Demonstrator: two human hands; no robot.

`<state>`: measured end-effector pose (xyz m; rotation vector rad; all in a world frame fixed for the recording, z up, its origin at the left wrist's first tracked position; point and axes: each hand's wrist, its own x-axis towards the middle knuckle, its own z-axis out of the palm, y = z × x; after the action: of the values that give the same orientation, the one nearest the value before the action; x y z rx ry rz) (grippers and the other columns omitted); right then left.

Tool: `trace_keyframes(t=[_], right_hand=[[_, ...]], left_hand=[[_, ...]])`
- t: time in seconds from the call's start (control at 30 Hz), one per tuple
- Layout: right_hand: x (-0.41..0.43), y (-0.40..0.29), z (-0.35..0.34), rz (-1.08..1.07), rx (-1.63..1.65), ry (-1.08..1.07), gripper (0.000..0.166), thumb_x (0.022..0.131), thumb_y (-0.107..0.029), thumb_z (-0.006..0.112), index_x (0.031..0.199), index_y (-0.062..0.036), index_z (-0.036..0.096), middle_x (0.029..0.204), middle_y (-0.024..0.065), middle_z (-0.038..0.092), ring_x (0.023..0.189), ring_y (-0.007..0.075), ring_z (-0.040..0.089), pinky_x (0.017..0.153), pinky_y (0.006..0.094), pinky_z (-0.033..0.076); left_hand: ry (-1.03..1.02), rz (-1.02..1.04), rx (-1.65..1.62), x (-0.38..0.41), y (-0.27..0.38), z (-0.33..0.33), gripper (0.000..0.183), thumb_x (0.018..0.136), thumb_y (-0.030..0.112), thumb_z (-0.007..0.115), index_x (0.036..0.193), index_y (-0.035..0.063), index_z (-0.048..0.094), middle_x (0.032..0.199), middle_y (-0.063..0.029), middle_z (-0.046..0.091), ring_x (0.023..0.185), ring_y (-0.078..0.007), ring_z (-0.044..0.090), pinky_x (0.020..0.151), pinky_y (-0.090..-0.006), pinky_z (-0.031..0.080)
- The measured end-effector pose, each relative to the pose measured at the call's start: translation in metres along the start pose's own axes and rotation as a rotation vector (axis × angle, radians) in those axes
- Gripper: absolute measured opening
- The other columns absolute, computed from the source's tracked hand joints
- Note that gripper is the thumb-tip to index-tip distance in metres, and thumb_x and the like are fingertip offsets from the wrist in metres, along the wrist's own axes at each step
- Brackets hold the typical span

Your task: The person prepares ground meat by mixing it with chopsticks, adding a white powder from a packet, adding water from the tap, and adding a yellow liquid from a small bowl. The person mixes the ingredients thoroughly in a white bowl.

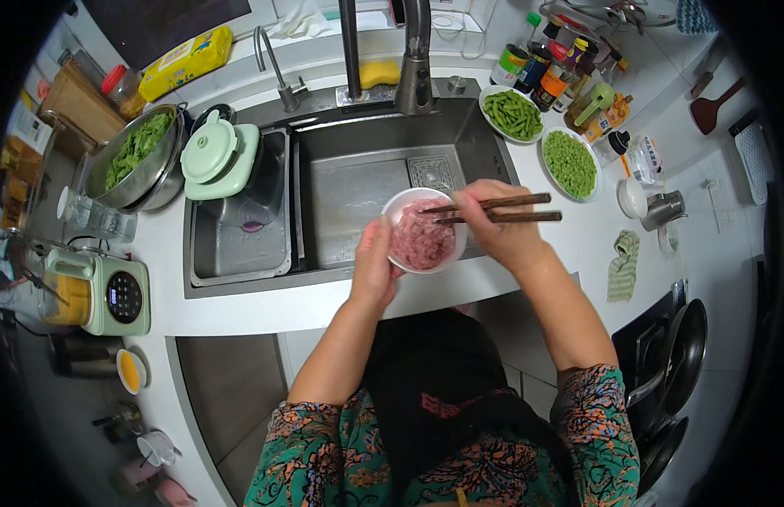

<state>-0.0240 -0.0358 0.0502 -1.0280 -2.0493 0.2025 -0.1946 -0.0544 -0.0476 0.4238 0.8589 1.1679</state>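
My left hand (pixel 374 261) grips the side of a white bowl (pixel 398 201), its thumb over the rim. Pink minced meat (pixel 423 239) fills much of the bowl, which is held above the front edge of the steel sink (pixel 360 158). In my right hand (pixel 496 225) is a pair of dark wooden chopsticks (pixel 525 217). Their tips rest in the meat, and their thick ends point right. Part of the bowl's right side is hidden behind my right fingers.
Plates of green pods (pixel 511 114) and chopped green vegetable (pixel 569 163) stand right of the sink, near sauce bottles (pixel 550 82). Leafy greens fill a steel colander (pixel 138 149) at left, beside a green-lidded container (pixel 209 149). A faucet (pixel 415 82) overhangs the sink. Pans (pixel 686 355) sit at right.
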Motion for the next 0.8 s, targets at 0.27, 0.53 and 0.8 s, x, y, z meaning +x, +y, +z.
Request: trace_keyframes(t=[0.27, 0.53, 0.8], right_hand=[[0.005, 0.004, -0.01, -0.081, -0.12, -0.012, 0.012, 0.081, -0.012, 0.061, 0.072, -0.0047, 0.06, 0.065, 0.008, 0.06, 0.056, 0.0238, 0.057, 0.053, 0.0314, 0.046], [0.008, -0.006, -0.016, 0.079, -0.012, -0.02, 0.011, 0.081, -0.012, 0.061, 0.073, -0.0048, 0.06, 0.069, 0.0085, 0.061, 0.063, 0.0255, 0.06, 0.053, 0.0332, 0.047], [0.004, 0.005, -0.016, -0.097, -0.119, -0.037, 0.008, 0.081, -0.008, 0.059, 0.073, -0.0059, 0.06, 0.068, 0.0069, 0.06, 0.063, 0.0256, 0.06, 0.054, 0.0327, 0.047]], left_hand=[[-0.071, -0.056, 0.089, 0.01, -0.007, -0.021, 0.044, 0.093, 0.045, 0.041, 0.115, 0.0073, 0.045, 0.102, -0.0077, 0.056, 0.085, -0.0159, 0.06, 0.062, -0.0275, 0.053], [-0.099, -0.043, 0.046, -0.002, 0.01, 0.001, 0.051, 0.094, 0.046, 0.036, 0.123, 0.0051, 0.043, 0.116, -0.0132, 0.054, 0.103, -0.0239, 0.058, 0.08, -0.035, 0.054], [-0.156, -0.03, 0.035, 0.008, 0.003, 0.0, 0.053, 0.094, 0.046, 0.034, 0.124, 0.0038, 0.041, 0.116, -0.013, 0.055, 0.098, -0.0218, 0.061, 0.074, -0.0317, 0.055]])
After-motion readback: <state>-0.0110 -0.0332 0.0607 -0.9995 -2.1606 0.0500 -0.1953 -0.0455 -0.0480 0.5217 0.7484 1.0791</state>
